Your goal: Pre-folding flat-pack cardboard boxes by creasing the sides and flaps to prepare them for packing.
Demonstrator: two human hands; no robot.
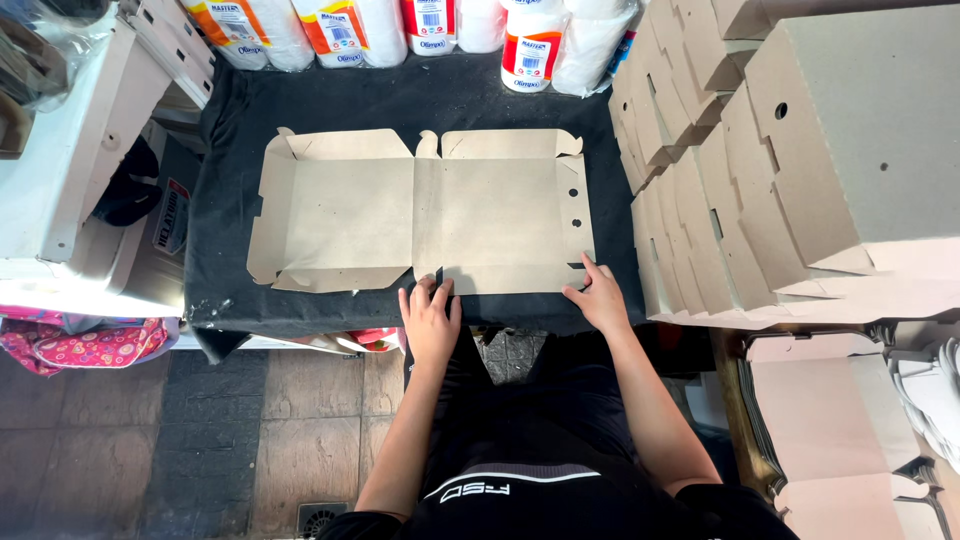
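Left hand flat, palm down, fingers together and stretched out, holding nothing; fingertips on near edge of flat cardboard box blank, at its centre fold. Right hand also spread loosely, nothing gripped; fingertips pressing near right corner of same blank, by slotted side flap.

Blank lying unfolded on black cloth covering table, long side running left to right, two big panels joined by middle crease, narrow flaps all round, three small holes along right flap.

Stack of folded cardboard boxes just right of blank, leaning in overlapping rows, touching cloth edge. More flat cardboard sheets lower right, below table level. Row of white wrapped paper rolls with red and orange labels standing along far edge of table. White shelf unit at left; pink patterned bag under it. Brown tiled floor below, small drain grate near bottom. Black shirt with white stripe at bottom centre.
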